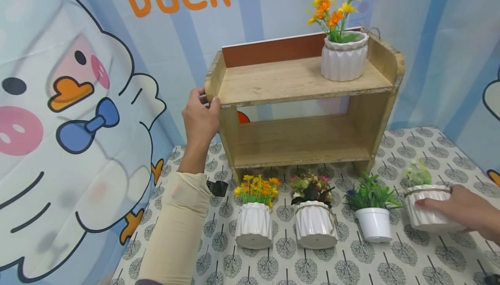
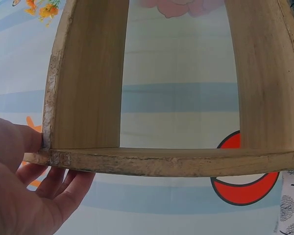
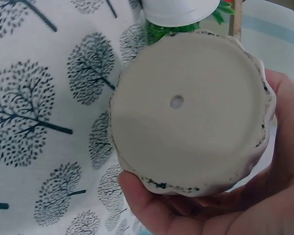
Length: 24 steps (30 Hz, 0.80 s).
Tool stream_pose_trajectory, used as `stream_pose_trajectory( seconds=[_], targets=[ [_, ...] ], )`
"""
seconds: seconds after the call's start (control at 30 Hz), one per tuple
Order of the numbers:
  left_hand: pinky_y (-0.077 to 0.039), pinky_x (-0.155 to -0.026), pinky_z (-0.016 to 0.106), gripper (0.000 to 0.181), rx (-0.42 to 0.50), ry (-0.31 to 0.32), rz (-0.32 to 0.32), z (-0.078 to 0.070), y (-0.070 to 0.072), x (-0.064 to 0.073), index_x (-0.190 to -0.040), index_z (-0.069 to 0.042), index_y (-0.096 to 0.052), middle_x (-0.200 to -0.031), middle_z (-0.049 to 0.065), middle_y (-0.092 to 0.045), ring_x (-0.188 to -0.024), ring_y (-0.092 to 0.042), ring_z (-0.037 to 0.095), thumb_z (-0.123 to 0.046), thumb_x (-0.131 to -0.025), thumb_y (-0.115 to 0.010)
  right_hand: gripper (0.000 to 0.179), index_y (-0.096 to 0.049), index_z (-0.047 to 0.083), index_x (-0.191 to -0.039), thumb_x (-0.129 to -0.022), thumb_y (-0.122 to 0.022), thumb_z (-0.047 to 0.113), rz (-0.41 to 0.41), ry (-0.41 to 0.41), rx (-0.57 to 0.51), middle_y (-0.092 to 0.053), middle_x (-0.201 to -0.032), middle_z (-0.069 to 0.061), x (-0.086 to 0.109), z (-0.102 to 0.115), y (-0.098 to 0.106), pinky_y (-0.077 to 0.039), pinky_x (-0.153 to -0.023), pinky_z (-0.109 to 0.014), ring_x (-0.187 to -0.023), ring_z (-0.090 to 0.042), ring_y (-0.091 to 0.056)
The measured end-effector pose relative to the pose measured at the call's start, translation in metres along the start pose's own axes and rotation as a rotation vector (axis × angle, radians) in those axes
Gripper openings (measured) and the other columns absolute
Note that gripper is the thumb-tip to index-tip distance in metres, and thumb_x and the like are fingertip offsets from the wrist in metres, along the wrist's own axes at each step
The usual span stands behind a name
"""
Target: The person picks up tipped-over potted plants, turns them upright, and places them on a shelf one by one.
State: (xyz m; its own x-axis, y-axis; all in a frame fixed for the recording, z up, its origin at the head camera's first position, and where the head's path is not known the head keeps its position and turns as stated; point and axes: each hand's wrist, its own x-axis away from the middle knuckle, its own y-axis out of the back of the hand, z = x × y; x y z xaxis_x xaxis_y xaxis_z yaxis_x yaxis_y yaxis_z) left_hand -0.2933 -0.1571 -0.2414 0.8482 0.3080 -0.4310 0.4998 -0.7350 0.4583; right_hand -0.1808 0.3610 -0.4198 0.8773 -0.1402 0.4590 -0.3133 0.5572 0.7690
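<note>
My left hand [image 1: 201, 116] grips the upper left corner of a two-tier wooden shelf [image 1: 300, 161]; in the left wrist view its thumb and fingers [image 2: 71, 196] lie on either side of the board's edge. At the far right of the head view, my right hand [image 1: 465, 209] holds a white fluted flowerpot [image 1: 427, 209] with a pale green plant. The right wrist view shows that pot's round base [image 3: 186, 127] with a small hole, the hand curled round its side. A white pot of orange and yellow flowers [image 1: 343, 61] stands on the shelf's top board, right side.
In front of the shelf, on the tree-patterned cloth [image 1: 289, 272], stand a pot of yellow-orange flowers [image 1: 254, 226], a pot of pink flowers [image 1: 315, 226] and a smooth white pot with a green plant [image 1: 373, 224]. A duck-printed curtain [image 1: 109, 176] hangs behind and at left.
</note>
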Motion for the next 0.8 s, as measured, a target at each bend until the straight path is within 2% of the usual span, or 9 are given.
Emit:
stream_pose_trajectory(
  seconds=[0.07, 0.17, 0.27, 0.4, 0.5, 0.63, 0.73, 0.8],
  targets=[
    [-0.060, -0.091, 0.041, 0.040, 0.001, 0.001, 0.001, 0.000, 0.000, 0.000, -0.136, -0.009, -0.056, -0.132, 0.014, -0.068, -0.117, -0.068, 0.027, -0.026, -0.100, -0.058, 0.136, 0.008, -0.035, -0.138, -0.087, -0.060, 0.073, -0.016, 0.020, 0.007, -0.012, -0.135, -0.059, 0.002, 0.002, 0.002, -0.053, -0.092, -0.064, -0.117, -0.069, -0.038],
    [-0.060, -0.091, 0.041, 0.040, 0.004, 0.002, 0.002, 0.000, 0.000, 0.000, -0.136, -0.009, -0.056, -0.132, 0.014, -0.068, -0.117, -0.068, 0.027, -0.025, -0.100, -0.058, 0.135, 0.008, -0.034, -0.139, -0.089, -0.059, 0.072, -0.057, 0.070, 0.016, -0.011, -0.135, -0.060, 0.005, 0.004, 0.005, -0.047, -0.093, -0.070, -0.117, -0.072, -0.034],
    [-0.060, -0.090, 0.041, 0.040, 0.007, 0.002, 0.001, 0.001, 0.000, 0.000, -0.136, -0.009, -0.055, -0.132, 0.014, -0.068, -0.117, -0.068, 0.027, -0.026, -0.100, -0.058, 0.129, 0.002, -0.033, -0.141, -0.090, -0.063, 0.067, -0.130, 0.122, -0.026, -0.027, -0.130, -0.058, 0.008, 0.007, 0.006, -0.055, -0.081, -0.061, -0.104, -0.065, -0.049],
    [-0.060, -0.090, 0.041, 0.040, 0.004, 0.002, 0.002, 0.002, 0.000, -0.001, -0.136, -0.009, -0.055, -0.132, 0.013, -0.068, -0.117, -0.068, 0.027, -0.026, -0.100, -0.058, 0.124, -0.006, -0.035, -0.137, -0.089, -0.068, 0.061, -0.248, 0.158, -0.061, -0.038, -0.115, -0.054, 0.014, 0.013, 0.008, -0.057, -0.065, -0.051, -0.090, -0.055, -0.056],
    [-0.060, -0.090, 0.041, 0.040, 0.003, 0.005, 0.002, 0.002, 0.000, -0.001, -0.136, -0.010, -0.055, -0.132, 0.013, -0.068, -0.117, -0.068, 0.027, -0.026, -0.101, -0.058, 0.126, -0.005, -0.036, -0.138, -0.088, -0.069, 0.062, -0.315, 0.169, -0.042, -0.033, -0.119, -0.060, 0.019, 0.019, 0.010, -0.055, -0.064, -0.057, -0.093, -0.065, -0.051],
    [-0.060, -0.090, 0.041, 0.040, 0.007, 0.010, 0.008, 0.002, 0.000, -0.001, -0.137, -0.010, -0.055, -0.133, 0.013, -0.067, -0.117, -0.067, 0.027, -0.027, -0.101, -0.057, 0.127, -0.002, -0.033, -0.141, -0.088, -0.069, 0.061, -0.377, 0.177, -0.047, -0.033, -0.120, -0.062, 0.026, 0.026, 0.015, -0.054, -0.059, -0.054, -0.090, -0.065, -0.053],
    [-0.060, -0.090, 0.041, 0.040, 0.005, 0.013, 0.012, 0.002, 0.000, -0.001, -0.137, -0.010, -0.055, -0.133, 0.013, -0.067, -0.117, -0.067, 0.028, -0.027, -0.101, -0.057, 0.126, -0.002, -0.032, -0.142, -0.088, -0.071, 0.059, -0.419, 0.192, -0.078, -0.037, -0.118, -0.059, 0.032, 0.033, 0.018, -0.054, -0.057, -0.051, -0.084, -0.058, -0.056],
    [-0.060, -0.090, 0.042, 0.040, 0.002, 0.016, 0.011, 0.002, 0.000, -0.001, -0.137, -0.011, -0.055, -0.133, 0.013, -0.067, -0.117, -0.067, 0.028, -0.027, -0.101, -0.057, 0.117, -0.011, -0.031, -0.141, -0.089, -0.073, 0.054, -0.442, 0.240, -0.122, -0.045, -0.112, -0.054, 0.034, 0.038, 0.020, -0.055, -0.054, -0.048, -0.077, -0.049, -0.060]
  ],
)
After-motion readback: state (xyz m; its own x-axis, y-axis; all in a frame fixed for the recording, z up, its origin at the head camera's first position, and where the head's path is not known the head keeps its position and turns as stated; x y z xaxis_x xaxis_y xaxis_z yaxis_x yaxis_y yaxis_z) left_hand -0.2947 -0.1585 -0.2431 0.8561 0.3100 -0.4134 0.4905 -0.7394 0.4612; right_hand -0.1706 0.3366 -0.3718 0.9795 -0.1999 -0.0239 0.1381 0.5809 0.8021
